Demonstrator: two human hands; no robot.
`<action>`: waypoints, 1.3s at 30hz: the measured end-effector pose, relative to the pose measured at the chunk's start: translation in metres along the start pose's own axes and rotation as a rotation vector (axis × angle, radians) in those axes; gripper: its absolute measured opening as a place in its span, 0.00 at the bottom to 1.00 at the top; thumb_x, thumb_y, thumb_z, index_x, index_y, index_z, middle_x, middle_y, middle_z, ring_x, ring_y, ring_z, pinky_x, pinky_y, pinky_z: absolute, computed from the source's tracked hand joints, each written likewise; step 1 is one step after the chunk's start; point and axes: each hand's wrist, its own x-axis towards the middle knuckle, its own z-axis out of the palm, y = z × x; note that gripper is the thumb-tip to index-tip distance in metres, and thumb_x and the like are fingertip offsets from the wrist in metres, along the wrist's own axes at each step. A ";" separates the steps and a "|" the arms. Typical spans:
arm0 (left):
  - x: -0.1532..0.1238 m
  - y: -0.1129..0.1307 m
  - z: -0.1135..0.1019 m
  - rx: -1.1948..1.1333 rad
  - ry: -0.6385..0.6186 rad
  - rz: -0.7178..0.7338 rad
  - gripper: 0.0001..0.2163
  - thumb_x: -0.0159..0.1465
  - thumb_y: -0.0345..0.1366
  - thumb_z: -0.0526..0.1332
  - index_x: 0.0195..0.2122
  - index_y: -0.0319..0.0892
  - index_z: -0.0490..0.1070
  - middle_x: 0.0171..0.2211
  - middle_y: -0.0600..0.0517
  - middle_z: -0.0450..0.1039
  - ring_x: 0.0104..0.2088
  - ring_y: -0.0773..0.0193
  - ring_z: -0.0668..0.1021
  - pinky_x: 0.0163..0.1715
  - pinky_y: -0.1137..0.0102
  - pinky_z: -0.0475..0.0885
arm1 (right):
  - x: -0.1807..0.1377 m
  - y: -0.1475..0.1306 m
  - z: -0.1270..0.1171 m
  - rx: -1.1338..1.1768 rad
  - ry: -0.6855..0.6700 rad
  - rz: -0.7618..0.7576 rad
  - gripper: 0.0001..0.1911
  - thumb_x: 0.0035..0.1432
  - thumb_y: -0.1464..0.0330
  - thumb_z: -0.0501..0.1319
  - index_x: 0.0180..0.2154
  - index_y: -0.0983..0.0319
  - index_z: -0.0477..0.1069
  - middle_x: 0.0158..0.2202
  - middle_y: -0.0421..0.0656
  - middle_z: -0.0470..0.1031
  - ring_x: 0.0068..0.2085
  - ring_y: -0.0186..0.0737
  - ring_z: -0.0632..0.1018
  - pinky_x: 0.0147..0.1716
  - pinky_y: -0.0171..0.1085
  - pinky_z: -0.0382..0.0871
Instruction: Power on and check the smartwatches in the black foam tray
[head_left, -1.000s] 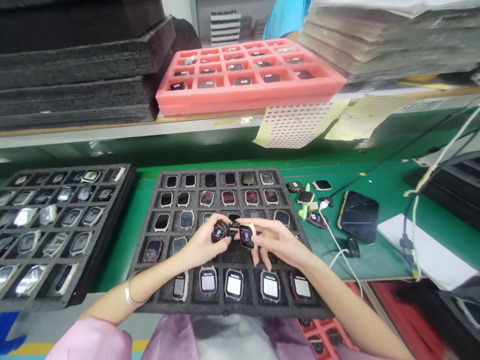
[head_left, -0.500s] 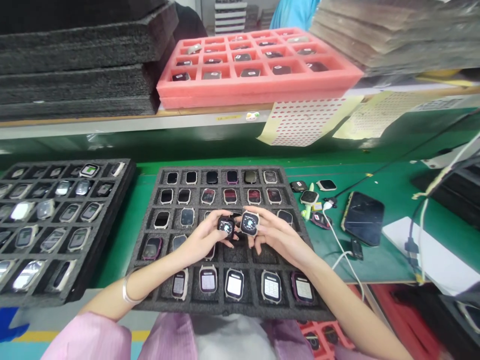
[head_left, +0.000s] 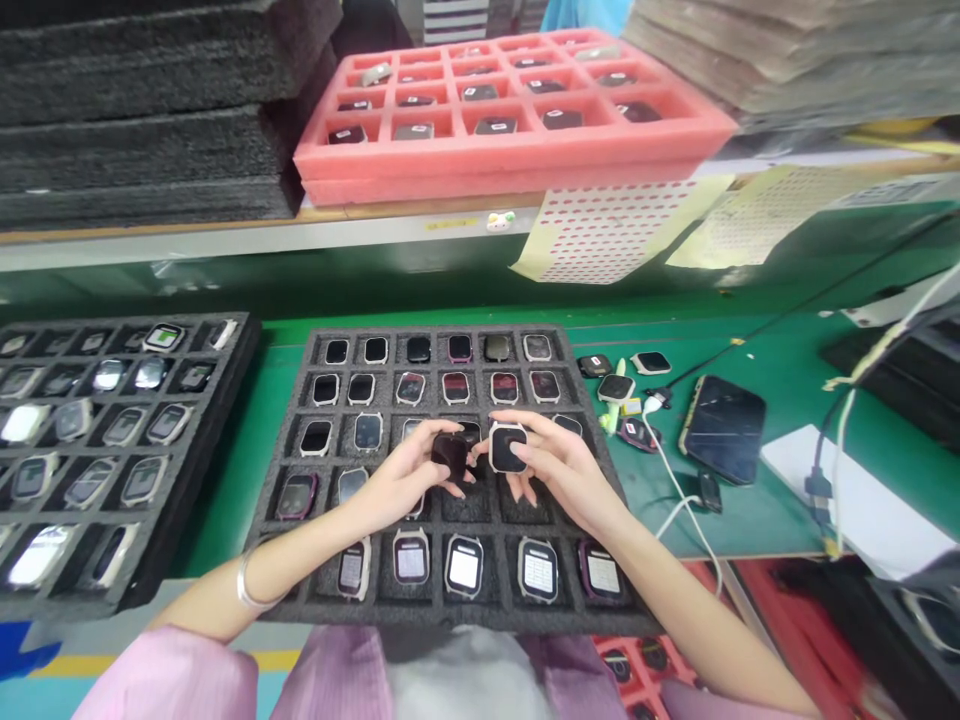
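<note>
One watch body in each of my hands, both held over the middle of the black foam tray.

My left hand (head_left: 409, 475) pinches a dark watch (head_left: 450, 455) by its edges, and my right hand (head_left: 559, 470) grips a white-rimmed watch (head_left: 507, 447) likewise, screens up and side by side, probably so I can compare them. Below, the tray (head_left: 300, 400) has empty cells; at 3 o'clock lie a phone (head_left: 721, 428) and a white cable (head_left: 679, 490).
</note>
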 end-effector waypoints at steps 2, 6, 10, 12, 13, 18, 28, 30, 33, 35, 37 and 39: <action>0.000 -0.001 0.000 0.098 0.024 0.014 0.19 0.57 0.28 0.60 0.50 0.44 0.60 0.38 0.51 0.69 0.34 0.63 0.77 0.30 0.71 0.73 | 0.000 0.000 0.000 0.018 -0.044 0.004 0.20 0.60 0.69 0.61 0.54 0.61 0.64 0.38 0.48 0.78 0.24 0.35 0.77 0.17 0.29 0.69; 0.000 -0.004 -0.003 0.293 0.068 0.033 0.16 0.58 0.31 0.62 0.46 0.43 0.62 0.36 0.53 0.67 0.26 0.70 0.72 0.24 0.74 0.68 | 0.000 0.000 0.001 0.032 -0.120 0.001 0.19 0.60 0.71 0.62 0.53 0.60 0.66 0.39 0.47 0.76 0.29 0.39 0.79 0.20 0.31 0.73; 0.000 -0.004 -0.004 0.387 0.029 0.042 0.12 0.58 0.27 0.59 0.43 0.42 0.63 0.36 0.54 0.68 0.23 0.72 0.70 0.24 0.75 0.67 | 0.000 0.005 0.001 0.016 -0.162 0.015 0.16 0.59 0.72 0.63 0.50 0.62 0.70 0.36 0.45 0.75 0.27 0.38 0.80 0.20 0.32 0.74; 0.000 -0.004 -0.004 0.399 0.023 0.040 0.12 0.58 0.27 0.58 0.43 0.42 0.62 0.34 0.54 0.68 0.23 0.72 0.69 0.23 0.75 0.67 | 0.000 0.006 0.000 0.024 -0.161 0.013 0.16 0.58 0.72 0.64 0.50 0.62 0.71 0.35 0.45 0.76 0.26 0.39 0.80 0.20 0.32 0.74; 0.000 -0.003 -0.004 0.397 0.021 0.039 0.12 0.59 0.27 0.58 0.44 0.42 0.62 0.33 0.55 0.67 0.23 0.72 0.69 0.23 0.75 0.67 | 0.000 0.007 0.000 0.030 -0.158 0.013 0.17 0.58 0.72 0.64 0.50 0.62 0.71 0.34 0.45 0.76 0.26 0.39 0.80 0.20 0.32 0.74; -0.001 -0.003 -0.003 0.390 0.020 0.058 0.14 0.60 0.31 0.59 0.47 0.43 0.61 0.33 0.54 0.67 0.25 0.71 0.70 0.22 0.75 0.66 | 0.000 0.005 0.003 0.063 -0.130 0.033 0.22 0.55 0.72 0.66 0.52 0.63 0.70 0.30 0.44 0.77 0.24 0.39 0.80 0.20 0.32 0.75; -0.001 -0.001 -0.004 0.375 0.033 0.087 0.13 0.61 0.31 0.59 0.46 0.43 0.61 0.35 0.54 0.67 0.27 0.70 0.69 0.27 0.73 0.67 | 0.000 -0.002 0.007 0.112 -0.129 0.054 0.21 0.55 0.70 0.66 0.52 0.60 0.72 0.35 0.45 0.77 0.24 0.37 0.80 0.18 0.30 0.74; -0.001 -0.001 -0.004 0.382 0.036 0.100 0.14 0.60 0.30 0.59 0.46 0.43 0.61 0.36 0.53 0.67 0.29 0.68 0.69 0.30 0.72 0.67 | 0.001 -0.002 0.006 0.116 -0.133 0.051 0.21 0.55 0.70 0.66 0.51 0.60 0.72 0.36 0.45 0.77 0.24 0.38 0.80 0.18 0.31 0.74; -0.002 0.001 -0.005 0.427 0.047 0.116 0.13 0.59 0.28 0.59 0.44 0.43 0.62 0.37 0.53 0.67 0.32 0.67 0.69 0.33 0.72 0.67 | 0.001 -0.001 0.005 0.093 -0.133 0.066 0.21 0.55 0.69 0.67 0.51 0.63 0.72 0.32 0.45 0.78 0.23 0.39 0.80 0.19 0.32 0.75; -0.003 0.002 -0.005 0.460 0.037 0.111 0.12 0.57 0.26 0.58 0.42 0.43 0.62 0.38 0.53 0.68 0.33 0.67 0.69 0.34 0.72 0.65 | 0.000 -0.001 0.005 0.069 -0.127 0.081 0.21 0.55 0.69 0.67 0.51 0.66 0.72 0.27 0.44 0.77 0.22 0.39 0.79 0.19 0.32 0.75; -0.004 0.003 -0.005 0.471 0.015 0.097 0.12 0.57 0.25 0.57 0.41 0.43 0.62 0.38 0.53 0.67 0.32 0.67 0.69 0.32 0.73 0.65 | -0.001 0.000 0.005 0.058 -0.121 0.085 0.22 0.55 0.70 0.66 0.52 0.66 0.72 0.25 0.43 0.77 0.21 0.38 0.79 0.20 0.32 0.75; -0.004 0.002 -0.005 0.465 0.012 0.099 0.12 0.57 0.26 0.57 0.42 0.43 0.62 0.38 0.53 0.66 0.30 0.68 0.68 0.30 0.73 0.64 | -0.001 0.000 0.005 0.064 -0.120 0.083 0.22 0.54 0.70 0.67 0.52 0.65 0.72 0.28 0.44 0.77 0.22 0.38 0.79 0.19 0.32 0.75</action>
